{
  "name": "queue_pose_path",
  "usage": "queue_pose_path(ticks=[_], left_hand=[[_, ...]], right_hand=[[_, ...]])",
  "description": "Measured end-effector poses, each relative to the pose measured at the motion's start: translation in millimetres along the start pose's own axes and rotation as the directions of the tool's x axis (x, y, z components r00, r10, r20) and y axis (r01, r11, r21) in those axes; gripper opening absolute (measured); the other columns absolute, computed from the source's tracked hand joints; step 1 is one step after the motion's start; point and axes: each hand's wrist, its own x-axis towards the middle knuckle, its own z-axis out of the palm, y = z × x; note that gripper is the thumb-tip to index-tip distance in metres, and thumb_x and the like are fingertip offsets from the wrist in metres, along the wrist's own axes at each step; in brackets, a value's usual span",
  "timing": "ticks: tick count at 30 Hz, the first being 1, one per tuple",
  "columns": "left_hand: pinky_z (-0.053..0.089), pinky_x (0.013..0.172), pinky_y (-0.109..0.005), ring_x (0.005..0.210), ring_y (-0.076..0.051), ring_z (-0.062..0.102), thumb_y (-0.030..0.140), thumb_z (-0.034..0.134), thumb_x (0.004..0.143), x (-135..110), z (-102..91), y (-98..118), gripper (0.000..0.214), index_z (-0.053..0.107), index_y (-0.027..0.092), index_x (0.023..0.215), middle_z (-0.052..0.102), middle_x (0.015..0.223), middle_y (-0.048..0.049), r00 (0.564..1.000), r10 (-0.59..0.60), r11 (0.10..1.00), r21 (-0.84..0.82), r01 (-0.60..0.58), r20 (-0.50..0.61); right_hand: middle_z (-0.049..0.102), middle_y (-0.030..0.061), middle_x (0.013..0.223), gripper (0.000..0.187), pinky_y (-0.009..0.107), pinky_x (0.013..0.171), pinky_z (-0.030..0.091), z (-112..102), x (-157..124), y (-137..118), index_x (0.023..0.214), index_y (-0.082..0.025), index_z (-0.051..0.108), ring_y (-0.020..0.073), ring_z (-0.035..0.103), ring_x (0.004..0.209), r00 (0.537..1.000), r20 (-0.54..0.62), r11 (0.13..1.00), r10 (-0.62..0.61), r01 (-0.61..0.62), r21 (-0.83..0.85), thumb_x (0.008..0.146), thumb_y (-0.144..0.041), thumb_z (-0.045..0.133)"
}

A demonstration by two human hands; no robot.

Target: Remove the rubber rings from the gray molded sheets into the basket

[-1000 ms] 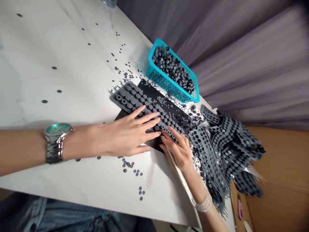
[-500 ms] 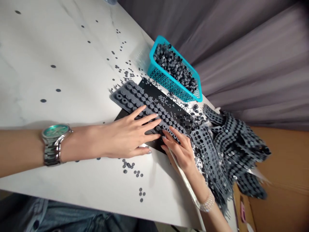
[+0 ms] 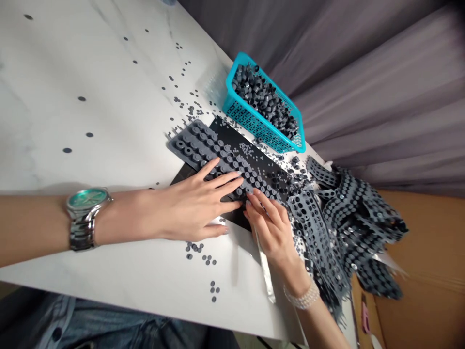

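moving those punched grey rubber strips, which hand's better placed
Probably right: the right hand lies beside the punched grey rubber strips; the left hand rests farther off on the studded grey sheet.

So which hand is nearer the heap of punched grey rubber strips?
Right. The right hand lies just beside the heap of punched grey rubber strips; the left hand rests farther away, on the studded grey rubber sheet.

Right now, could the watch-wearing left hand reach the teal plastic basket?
Probably yes. The left hand rests on a grey rubber sheet over a black board, and only those flat things lie between it and the teal plastic basket, so nothing tall blocks the way.
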Motion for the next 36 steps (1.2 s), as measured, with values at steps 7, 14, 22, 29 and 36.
queue_pose_path(ticks=[7, 14, 22, 29, 36], left_hand=[[0.009, 0.116, -0.055, 0.143, -0.028, 0.026, 0.048, 0.047, 0.091, 0.9, -3.6, 2.2, 0.048, 0.056, 0.026, 0.132, 0.036, 0.152, -0.0101, 0.999, -0.047, 0.997, -0.059, 0.048, 0.009], [0.009, 0.117, -0.052, 0.146, -0.027, 0.018, 0.051, 0.044, 0.092, -2.8, -0.1, 0.0, 0.05, 0.054, 0.026, 0.134, 0.029, 0.155, -0.0119, 0.999, -0.043, 0.998, -0.036, 0.042, -0.006], [0.008, 0.117, -0.051, 0.145, -0.027, 0.02, 0.052, 0.043, 0.092, -3.8, 2.9, -1.1, 0.047, 0.06, 0.024, 0.124, 0.031, 0.154, -0.0117, 0.999, -0.034, 0.999, -0.008, 0.033, -0.021], [0.007, 0.117, -0.053, 0.144, -0.029, 0.023, 0.055, 0.043, 0.09, -3.7, 3.2, -0.7, 0.049, 0.06, 0.025, 0.126, 0.035, 0.153, -0.0085, 1.0, -0.031, 1.0, -0.001, 0.031, 0.004], [0.006, 0.117, -0.055, 0.144, -0.029, 0.023, 0.057, 0.042, 0.09, -4.0, 4.3, 0.6, 0.055, 0.051, 0.027, 0.136, 0.035, 0.152, -0.0106, 0.999, -0.038, 0.999, -0.019, 0.037, -0.004]], right_hand=[[0.063, 0.011, 0.128, 0.025, 0.043, 0.092, 0.049, -2.3, -5.6, 13.4, 0.111, -0.022, 0.059, 0.0259, 0.058, 0.12, 0.874, -0.276, 0.913, 0.401, -0.405, 0.045, 0.089, -0.011, 0.055], [0.068, 0.0112, 0.12, 0.02, 0.047, 0.096, 0.044, -11.5, 4.1, -4.6, 0.102, -0.021, 0.059, 0.0294, 0.049, 0.13, 0.955, -0.11, 0.96, 0.275, -0.266, 0.094, 0.086, -0.009, 0.059], [0.071, 0.0083, 0.114, 0.019, 0.041, 0.094, 0.046, -3.2, 17.3, -5.9, 0.104, -0.023, 0.058, 0.0244, 0.057, 0.122, 0.993, -0.051, 0.992, 0.109, -0.105, 0.075, 0.088, -0.013, 0.06], [0.069, 0.0111, 0.118, 0.023, 0.038, 0.094, 0.046, 0.4, 17.6, 1.7, 0.11, -0.019, 0.059, 0.023, 0.055, 0.125, 0.999, -0.035, 0.997, -0.006, 0.008, 0.071, 0.088, -0.012, 0.059], [0.067, 0.01, 0.122, 0.027, 0.039, 0.095, 0.044, 0.9, 24.1, 21.2, 0.113, -0.022, 0.058, 0.0229, 0.054, 0.125, 0.976, -0.182, 0.992, 0.118, -0.122, -0.011, 0.089, -0.01, 0.056]])
